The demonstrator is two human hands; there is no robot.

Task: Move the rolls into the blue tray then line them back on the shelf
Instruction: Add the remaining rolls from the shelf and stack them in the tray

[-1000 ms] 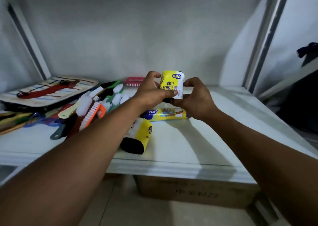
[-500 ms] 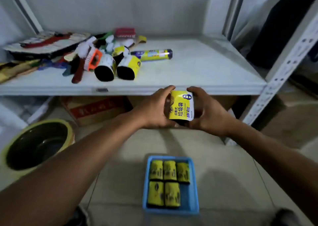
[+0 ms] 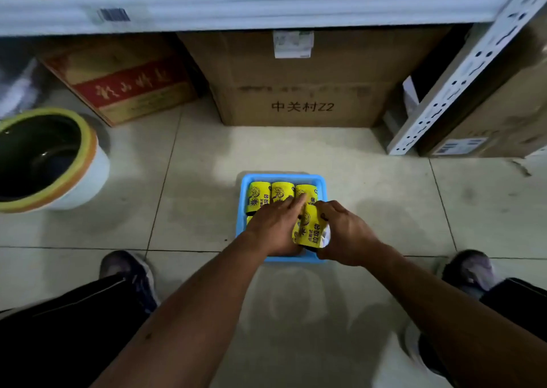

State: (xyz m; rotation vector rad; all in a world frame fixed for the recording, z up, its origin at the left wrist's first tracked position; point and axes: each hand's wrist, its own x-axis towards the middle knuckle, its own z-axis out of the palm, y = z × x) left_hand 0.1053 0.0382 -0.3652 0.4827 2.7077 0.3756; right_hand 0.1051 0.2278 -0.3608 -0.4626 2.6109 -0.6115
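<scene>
Left hand (image 3: 275, 228) reaches down flat-fingered, while right hand (image 3: 346, 234) grips the roll (image 3: 310, 231).

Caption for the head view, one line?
Right hand grips a yellow-wrapped roll over a blue plastic tray on the tiled floor, left hand flat beside it, three matching rolls lined behind.

Bare forearms (image 3: 189, 313), black trousers (image 3: 59, 337) with a thin pale seam line, dark sneakers (image 3: 133, 272).

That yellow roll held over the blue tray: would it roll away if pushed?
Likely light: right hand grips the yellow roll, left hand only touches. Being round it may roll, but blue tray walls probably stop it.
</scene>
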